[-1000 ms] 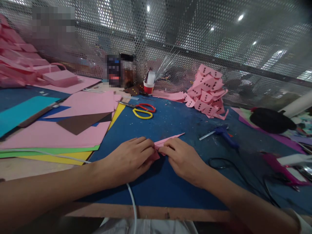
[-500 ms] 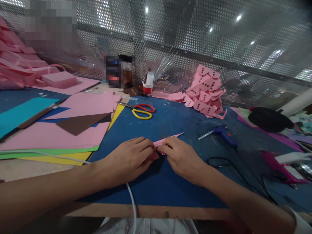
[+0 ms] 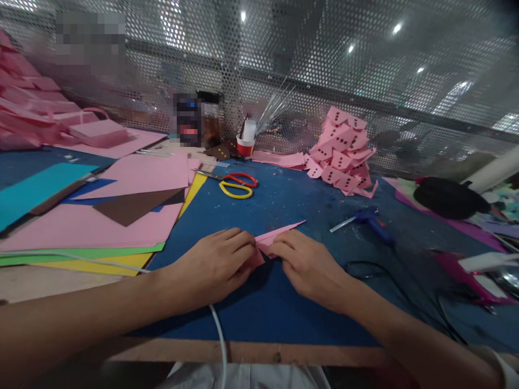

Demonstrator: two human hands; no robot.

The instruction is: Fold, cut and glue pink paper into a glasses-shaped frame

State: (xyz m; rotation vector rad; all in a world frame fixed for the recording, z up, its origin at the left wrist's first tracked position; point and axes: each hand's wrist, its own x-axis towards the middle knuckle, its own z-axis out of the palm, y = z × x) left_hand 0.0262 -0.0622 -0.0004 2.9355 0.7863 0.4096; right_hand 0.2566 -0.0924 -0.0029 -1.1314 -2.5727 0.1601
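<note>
Between my two hands lies a folded piece of pink paper (image 3: 279, 233), its narrow tip pointing up to the right. My left hand (image 3: 221, 265) covers its left end with curled fingers, and a darker pink corner shows beneath them. The thumb and fingers of my right hand (image 3: 304, 265) pinch the lower edge of the paper near its middle. Both hands rest low over the blue mat (image 3: 284, 319). Beyond them lie scissors (image 3: 237, 185) with one red and one yellow handle loop.
A blue glue gun (image 3: 373, 224) with a black cord lies to the right. Pink pieces with dark dots (image 3: 343, 154) are heaped behind. Coloured sheets (image 3: 101, 229) spread at left. A white cable (image 3: 219, 335) crosses the front edge. A red and white cup (image 3: 245, 145) holds thin sticks.
My right hand has slid slightly right and down along the pink paper, uncovering more of its middle. My left hand has stayed in place.
</note>
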